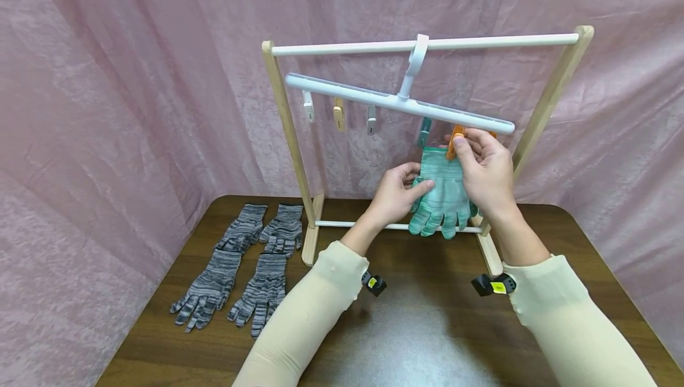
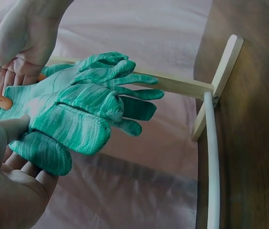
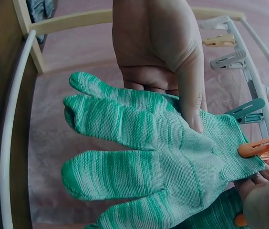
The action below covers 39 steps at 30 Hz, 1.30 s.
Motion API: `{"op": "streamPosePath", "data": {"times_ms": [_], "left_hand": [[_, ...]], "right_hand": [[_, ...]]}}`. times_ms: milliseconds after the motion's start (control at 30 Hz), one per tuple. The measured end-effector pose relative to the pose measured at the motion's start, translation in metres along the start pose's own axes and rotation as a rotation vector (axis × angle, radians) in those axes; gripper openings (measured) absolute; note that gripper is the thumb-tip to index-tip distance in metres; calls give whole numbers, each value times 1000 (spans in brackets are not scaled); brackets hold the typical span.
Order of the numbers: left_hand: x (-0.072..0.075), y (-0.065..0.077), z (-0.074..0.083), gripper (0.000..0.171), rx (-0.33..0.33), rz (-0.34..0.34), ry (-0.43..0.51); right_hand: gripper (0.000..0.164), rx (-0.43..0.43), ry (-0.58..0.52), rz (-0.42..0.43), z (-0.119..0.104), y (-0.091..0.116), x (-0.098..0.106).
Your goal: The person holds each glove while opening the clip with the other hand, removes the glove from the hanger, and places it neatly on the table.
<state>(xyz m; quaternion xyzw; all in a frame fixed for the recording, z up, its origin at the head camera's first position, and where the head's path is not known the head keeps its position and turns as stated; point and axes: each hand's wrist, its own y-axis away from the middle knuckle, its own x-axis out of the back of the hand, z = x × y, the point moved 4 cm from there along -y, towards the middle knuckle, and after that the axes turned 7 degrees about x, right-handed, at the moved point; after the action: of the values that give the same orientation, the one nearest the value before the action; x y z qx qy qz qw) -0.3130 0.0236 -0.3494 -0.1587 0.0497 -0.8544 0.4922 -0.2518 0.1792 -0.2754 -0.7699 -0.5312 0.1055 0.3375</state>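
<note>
A green-and-white striped knit glove (image 1: 442,188) hangs fingers down below the right half of a white clip hanger (image 1: 374,97). My left hand (image 1: 396,192) holds the glove's left side, thumb in front and fingers behind. At the cuff, my right hand (image 1: 487,170) pinches an orange clip (image 1: 454,142), whose tip overlaps the cuff. A teal clip (image 3: 245,110) meets the cuff's other corner; whether it grips the fabric I cannot tell. Behind, another green glove (image 3: 220,210) shows partly, with a second orange clip (image 3: 240,220) on it.
The hanger hooks over the white top rod (image 1: 342,48) of a wooden-sided rack, its right end tilted lower. White (image 1: 308,107), yellow (image 1: 339,115) and grey (image 1: 371,120) clips dangle at left. Several grey striped gloves (image 1: 214,280) lie on the brown table (image 1: 406,327). A pink curtain (image 1: 160,78) hangs behind.
</note>
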Motion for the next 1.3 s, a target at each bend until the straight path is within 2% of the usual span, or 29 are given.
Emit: {"op": "streamPosePath", "data": {"times_ms": [267,500,733,867,967,1300], "left_hand": [[1,2,-1,28,13,-12,28],[2,3,-3,28,7,-18,27],[4,6,-6,29,3,-23,-42],[5,9,-11,31,11,-55,-59],[6,12,-15,32,9,-77,-36],[18,27,-25,32,30,-72,-13]], "right_hand": [[35,16,26,21,1,-1,-1],[34,41,2,39,0,-3,-2],[32,46,-3,55,1,-4,-1],[32,40,-1,60,1,-4,0],[32,30,-10,52,1,-4,1],[33,14,-68,48,2,-5,3]]}}
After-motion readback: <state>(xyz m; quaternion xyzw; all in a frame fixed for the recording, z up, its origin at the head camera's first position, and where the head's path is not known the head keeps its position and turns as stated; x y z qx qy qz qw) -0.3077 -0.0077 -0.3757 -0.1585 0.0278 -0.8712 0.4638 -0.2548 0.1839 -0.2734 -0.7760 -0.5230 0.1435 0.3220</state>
